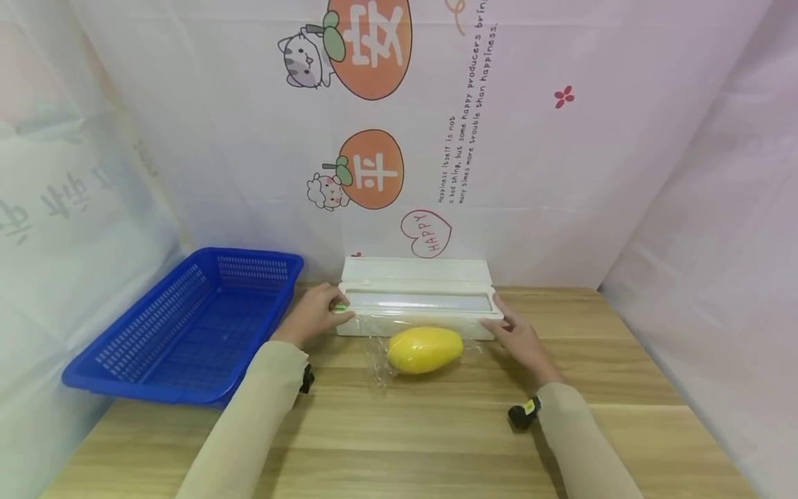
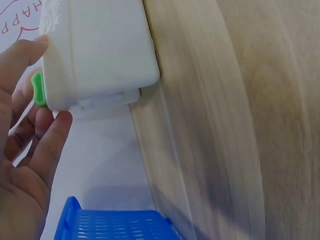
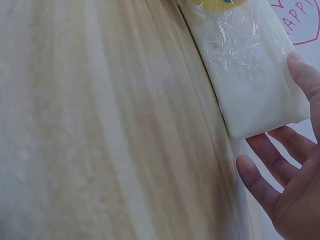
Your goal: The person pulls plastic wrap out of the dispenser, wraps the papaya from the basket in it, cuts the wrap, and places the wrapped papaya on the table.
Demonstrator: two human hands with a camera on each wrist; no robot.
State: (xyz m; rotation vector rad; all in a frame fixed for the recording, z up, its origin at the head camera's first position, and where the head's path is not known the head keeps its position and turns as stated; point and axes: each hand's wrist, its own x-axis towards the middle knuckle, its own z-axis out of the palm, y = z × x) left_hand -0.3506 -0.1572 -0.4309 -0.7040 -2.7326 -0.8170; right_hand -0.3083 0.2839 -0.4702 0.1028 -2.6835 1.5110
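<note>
**Both hands at the ends of a cling-film dispenser, film drawn over a yellow fruit**

A white cling-film dispenser (image 1: pixel 416 298) stands with its lid raised at the far middle of the wooden table (image 1: pixel 399 430), just before the printed backdrop. The left hand (image 1: pixel 314 313) rests against the box's left end, fingers relaxed and extended beside the small green slider (image 2: pixel 37 90); no closed grasp is visible. The right hand (image 1: pixel 519 337) lies open at the right end, fingertips (image 3: pixel 295 57) touching the box and palm clear of it. A sheet of transparent film (image 1: pixel 380 346) runs from the dispenser's front edge down over a yellow, mango-like fruit (image 1: pixel 425 349), which lies on the table just in front of the box, between the two hands. A blue perforated basket (image 1: pixel 187 326) stands to the left, apart from the box.

Handling, as a judgement: the film is nearly weightless, limp and self-clinging, and tears or bunches readily; it is best taken at its free edge or corners and kept taut. The box appears light and rigid, and may slide unless steadied at both ends. The fruit looks smooth, firm and prone to roll.
</note>
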